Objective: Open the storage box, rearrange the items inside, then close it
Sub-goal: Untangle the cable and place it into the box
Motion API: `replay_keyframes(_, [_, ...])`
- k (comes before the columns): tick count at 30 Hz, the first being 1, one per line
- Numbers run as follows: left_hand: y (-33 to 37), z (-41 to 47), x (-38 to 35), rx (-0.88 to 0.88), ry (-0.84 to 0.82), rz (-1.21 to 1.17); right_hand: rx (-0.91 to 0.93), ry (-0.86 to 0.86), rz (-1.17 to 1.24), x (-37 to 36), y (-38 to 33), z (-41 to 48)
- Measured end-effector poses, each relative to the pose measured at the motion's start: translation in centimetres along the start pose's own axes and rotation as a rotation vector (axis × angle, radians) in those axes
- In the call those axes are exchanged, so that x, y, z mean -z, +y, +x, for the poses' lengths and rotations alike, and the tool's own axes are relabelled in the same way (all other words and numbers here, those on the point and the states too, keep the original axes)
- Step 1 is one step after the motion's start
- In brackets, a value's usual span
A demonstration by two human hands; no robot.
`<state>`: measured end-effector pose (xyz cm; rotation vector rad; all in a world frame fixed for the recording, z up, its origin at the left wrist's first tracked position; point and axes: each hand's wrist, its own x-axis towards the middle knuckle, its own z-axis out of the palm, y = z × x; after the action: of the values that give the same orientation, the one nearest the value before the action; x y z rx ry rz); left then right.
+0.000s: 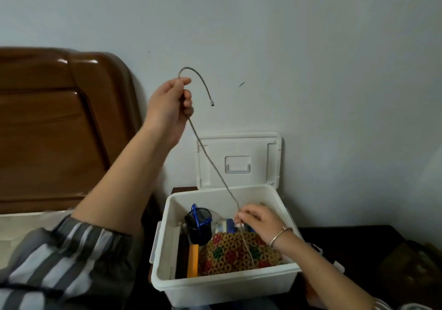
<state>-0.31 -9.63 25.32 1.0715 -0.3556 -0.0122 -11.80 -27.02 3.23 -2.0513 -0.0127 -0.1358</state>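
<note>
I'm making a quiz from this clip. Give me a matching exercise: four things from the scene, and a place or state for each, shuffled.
Things:
1. lid
2. cable
3. left hand
4. beaded mat

States or places:
A. raised high, gripping near the plug end
B. lying in the storage box
C. propped open against the wall
D. stretched between both hands

Pairs: 1-C, 2-D, 3-A, 4-B

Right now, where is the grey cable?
The grey cable stretches from the raised left hand down to the right hand over the open white box, in front of its lid.
</note>
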Motion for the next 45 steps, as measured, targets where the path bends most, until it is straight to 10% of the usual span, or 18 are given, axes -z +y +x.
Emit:
replay_keyframes(5, [-0.8,1.1,4.9,0.033,0.163,0.129,-0.028,0.238,-0.023,4.0,0.1,0.2])
replay_keyframes(16, [1.1,-0.3,5.8,0.001,0.117,-0.021,-0.032,-0.300,-0.151,-5.0,-2.2,1.7])
replay_keyframes(25, [0.2,-1.1,13.0,0.175,0.428,0.288,0.088,0.333,0.577,4.0,-7.5,4.1])
replay_keyframes(33, [-6.5,-2.5,13.2,0.628,0.065,0.891,0.309,0.271,0.999,9.1,-18.6,8.7])
replay_keyframes(45, [-7.2,-4.3,3.1,0.130,-0.349,0.562,0.252,0.161,1.049,6.7,-22.4,10.7])
